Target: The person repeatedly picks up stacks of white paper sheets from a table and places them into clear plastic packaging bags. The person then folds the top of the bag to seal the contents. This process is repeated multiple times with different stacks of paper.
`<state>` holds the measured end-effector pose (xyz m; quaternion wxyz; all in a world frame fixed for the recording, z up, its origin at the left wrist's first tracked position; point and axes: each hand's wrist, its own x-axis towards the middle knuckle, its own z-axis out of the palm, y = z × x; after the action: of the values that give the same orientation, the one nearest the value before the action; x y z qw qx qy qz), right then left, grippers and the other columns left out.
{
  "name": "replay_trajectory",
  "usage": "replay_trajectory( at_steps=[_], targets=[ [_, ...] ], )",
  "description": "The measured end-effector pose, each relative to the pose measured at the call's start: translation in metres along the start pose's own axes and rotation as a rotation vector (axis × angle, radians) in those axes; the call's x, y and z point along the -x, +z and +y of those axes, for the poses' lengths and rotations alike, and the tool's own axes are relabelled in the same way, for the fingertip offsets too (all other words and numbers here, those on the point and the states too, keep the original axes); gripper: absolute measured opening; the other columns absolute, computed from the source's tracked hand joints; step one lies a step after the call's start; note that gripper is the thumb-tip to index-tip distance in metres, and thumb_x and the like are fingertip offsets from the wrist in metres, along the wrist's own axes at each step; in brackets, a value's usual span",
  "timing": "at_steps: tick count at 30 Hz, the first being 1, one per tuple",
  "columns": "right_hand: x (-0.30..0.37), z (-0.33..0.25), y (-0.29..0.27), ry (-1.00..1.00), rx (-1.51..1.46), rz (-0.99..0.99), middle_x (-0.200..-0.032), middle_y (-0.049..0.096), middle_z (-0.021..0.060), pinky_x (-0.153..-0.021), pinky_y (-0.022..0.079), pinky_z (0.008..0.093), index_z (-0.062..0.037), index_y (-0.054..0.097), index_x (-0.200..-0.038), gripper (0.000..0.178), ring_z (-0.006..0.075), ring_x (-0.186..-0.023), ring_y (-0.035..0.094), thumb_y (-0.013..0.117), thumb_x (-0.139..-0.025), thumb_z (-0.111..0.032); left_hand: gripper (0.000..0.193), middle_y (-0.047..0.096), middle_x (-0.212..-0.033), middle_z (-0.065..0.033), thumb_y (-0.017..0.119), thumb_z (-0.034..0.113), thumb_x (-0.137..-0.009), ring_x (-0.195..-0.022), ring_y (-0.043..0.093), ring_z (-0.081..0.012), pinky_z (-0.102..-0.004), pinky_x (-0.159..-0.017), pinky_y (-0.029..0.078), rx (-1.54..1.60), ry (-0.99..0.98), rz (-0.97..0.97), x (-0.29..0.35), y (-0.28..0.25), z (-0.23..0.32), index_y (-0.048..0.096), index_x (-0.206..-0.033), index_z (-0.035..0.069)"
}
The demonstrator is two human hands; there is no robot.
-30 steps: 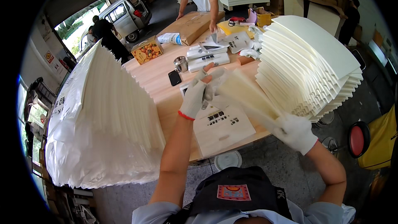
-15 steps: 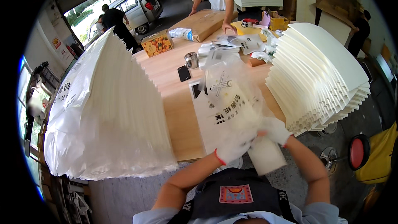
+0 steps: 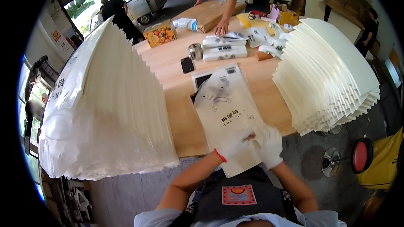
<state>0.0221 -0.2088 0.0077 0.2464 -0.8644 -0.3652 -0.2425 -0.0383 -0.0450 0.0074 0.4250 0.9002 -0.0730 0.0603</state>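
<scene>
"Two grips showing: white-gloved left grip [image 3: 235, 143], white-gloved right grip [image 3: 270, 146]. Clamped?"

"Can't tell, too blurry. Cream rectangular paper [image 3: 242, 164] sticks out just below them, past the pale wooden surface [image 3: 185, 132]; translucent black-printed plastic bag [image 3: 225, 109] is just beyond."

"So what's the risk?"

"Overhang, mostly: a loose hold and it could slide off. Also, bag film catching a corner might crease the paper."

The wooden tabletop [image 3: 187, 128] carries a bagged stack [image 3: 113, 109], a white stack [image 3: 326, 71], printed bags [image 3: 225, 103] between them, a black phone [image 3: 187, 65], a metal container [image 3: 195, 51] and a fruit-patterned box [image 3: 160, 36].
</scene>
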Motion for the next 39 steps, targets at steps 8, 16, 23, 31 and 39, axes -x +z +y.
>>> replay_trajectory(
  at_steps=[8, 16, 23, 31, 39],
  targets=[
    [0.008, 0.048, 0.032, 0.303, 0.12, -0.601, -0.079, 0.064, 0.0175, -0.063, 0.049, 0.0464, -0.0057, 0.058, -0.099, 0.026, 0.0346, -0.073, 0.064, 0.049, -0.083, -0.024, 0.022, 0.058, -0.092, -0.011, 0.061, 0.01, -0.074, -0.084, 0.057, -0.0264, -0.0377, -0.074, 0.047, -0.565, -0.386, 0.481, 0.092, 0.02, -0.089, 0.059, -0.096, 0.011],
    [0.073, 0.005, -0.038, 0.186, 0.035, -0.757, -0.06, 0.062, 0.0155, -0.051, 0.048, 0.047, -0.0059, 0.058, -0.078, 0.026, 0.0333, -0.053, 0.062, 0.048, -0.084, -0.029, 0.013, 0.055, -0.072, -0.0085, 0.067, 0.007, -0.076, -0.064, 0.057, -0.0218, -0.0328, -0.057, 0.045, -0.19, -0.501, 0.545, 0.168, -0.013, -0.023, 0.054, -0.076, 0.005],
    [0.091, -0.019, -0.08, 0.126, -0.111, -1.032, -0.069, 0.065, 0.0132, -0.052, 0.051, 0.0405, -0.0075, 0.056, -0.094, 0.025, 0.0317, -0.06, 0.064, 0.048, -0.086, -0.03, 0.009, 0.052, -0.07, -0.0008, 0.061, 0.001, -0.08, -0.066, 0.049, -0.0078, -0.0236, -0.06, 0.042, 0.5, -0.663, 0.363, 0.232, 0.012, -0.021, 0.053, -0.078, 0.004],
    [0.045, 0.022, -0.048, 0.967, -0.865, -0.682, -0.077, 0.068, 0.0067, -0.065, 0.05, 0.0263, -0.0013, 0.065, -0.088, 0.026, 0.0122, -0.07, 0.064, 0.055, -0.09, -0.025, 0.025, 0.04, -0.064, 0.0042, 0.061, 0.011, -0.086, -0.061, 0.036, -0.0062, -0.0241, -0.054, 0.032, 0.38, -0.564, 0.85, 0.154, -0.01, -0.007, 0.042, -0.07, 0.007],
    [0.094, -0.006, 0.082, 1.342, -1.549, -0.402, -0.102, 0.063, 0.0092, -0.078, 0.049, 0.0271, -0.0046, 0.058, -0.12, 0.031, 0.0165, -0.088, 0.061, 0.054, -0.092, -0.018, 0.017, 0.052, -0.061, -0.0131, 0.063, 0.011, -0.075, -0.057, 0.054, -0.0319, -0.0419, -0.051, 0.042, -0.457, -0.753, 0.534, 0.225, -0.021, -0.059, 0.048, -0.071, 0.006]
  ],
)
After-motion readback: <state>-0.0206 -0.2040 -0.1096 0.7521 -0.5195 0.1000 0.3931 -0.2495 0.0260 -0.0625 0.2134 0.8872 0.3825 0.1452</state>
